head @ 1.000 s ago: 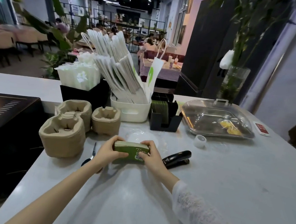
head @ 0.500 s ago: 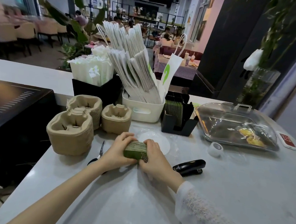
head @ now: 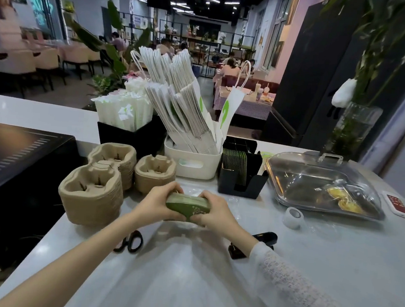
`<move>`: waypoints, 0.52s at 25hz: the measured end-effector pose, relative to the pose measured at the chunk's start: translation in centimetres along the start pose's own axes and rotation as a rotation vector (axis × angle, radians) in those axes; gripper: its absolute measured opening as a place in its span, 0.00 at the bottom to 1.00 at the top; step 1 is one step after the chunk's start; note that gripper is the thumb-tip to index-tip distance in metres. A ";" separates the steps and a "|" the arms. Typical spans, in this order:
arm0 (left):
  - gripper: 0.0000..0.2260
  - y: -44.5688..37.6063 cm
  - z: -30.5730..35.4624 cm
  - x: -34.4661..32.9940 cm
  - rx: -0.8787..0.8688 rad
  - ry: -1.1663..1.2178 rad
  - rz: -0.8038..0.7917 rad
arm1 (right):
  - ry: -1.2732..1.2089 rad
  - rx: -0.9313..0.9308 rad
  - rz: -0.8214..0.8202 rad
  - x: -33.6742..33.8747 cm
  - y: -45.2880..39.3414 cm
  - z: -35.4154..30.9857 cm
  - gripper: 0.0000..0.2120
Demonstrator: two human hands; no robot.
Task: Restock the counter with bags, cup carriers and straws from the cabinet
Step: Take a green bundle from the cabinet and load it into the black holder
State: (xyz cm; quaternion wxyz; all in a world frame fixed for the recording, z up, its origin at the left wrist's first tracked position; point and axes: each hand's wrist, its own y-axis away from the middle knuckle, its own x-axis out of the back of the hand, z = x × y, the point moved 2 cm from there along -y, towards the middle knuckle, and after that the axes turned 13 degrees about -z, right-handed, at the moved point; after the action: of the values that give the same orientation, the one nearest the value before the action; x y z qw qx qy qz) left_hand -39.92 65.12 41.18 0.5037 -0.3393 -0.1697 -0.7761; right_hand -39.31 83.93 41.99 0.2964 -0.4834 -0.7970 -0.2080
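Head view: squaring up a green card stack (head: pixel 188 206) mid-counter (head: pixel 308 275), well back from the near edge. Left hand (head: pixel 158 202) and right hand (head: pixel 218 213) grasping opposite ends, forearms converging. Next, probably: slotting it upright into the black holder (head: pixel 242 182) toward the far edge, beside the bag bin (head: pixel 192 162).

Left arm (head: pixel 82 255): bare to the hand (head: pixel 157 203), no sleeve. Right arm: white lace-patterned sleeve (head: pixel 302 291), semi-sheer, ending at the wrist; right hand (head: pixel 218 211) bare.
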 end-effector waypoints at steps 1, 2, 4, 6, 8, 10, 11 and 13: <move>0.26 -0.5 0.6 0.6 0.011 0.038 0.032 | -0.079 -0.005 0.032 1.2 -0.1 -0.2 0.16; 0.28 -1.2 1.2 1.1 0.019 0.077 0.059 | -0.157 -0.010 0.061 2.4 -0.3 -0.4 0.16; 0.28 -2.7 2.5 1.8 0.014 0.151 0.093 | -0.318 -0.023 0.096 4.9 -0.6 -0.5 0.17; 0.25 -4.3 3.7 2.1 -0.025 0.205 0.125 | -0.504 -0.055 0.108 7.0 -1.0 -0.1 0.19; 0.23 -5.8 5.1 2.0 -0.058 0.240 0.118 | -0.653 -0.101 0.116 8.8 -1.4 0.7 0.21; 0.23 -7.6 6.6 1.6 -0.080 0.264 0.107 | -0.779 -0.116 0.114 10.7 -1.5 1.7 0.18; 0.24 -8.6 7.4 1.4 -0.092 0.290 0.098 | -0.857 -0.118 0.111 11.5 -1.5 2.1 0.16; 0.25 -10.8 9.0 1.1 -0.125 0.335 0.075 | -1.036 -0.124 0.116 13.1 -1.5 3.1 0.13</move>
State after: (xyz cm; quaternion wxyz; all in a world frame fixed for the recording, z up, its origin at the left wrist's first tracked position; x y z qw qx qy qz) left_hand -46.69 74.49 49.22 0.5314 -0.2423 -0.0219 -0.8115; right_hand -46.17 93.63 48.49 -0.1547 -0.5831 -0.7970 0.0284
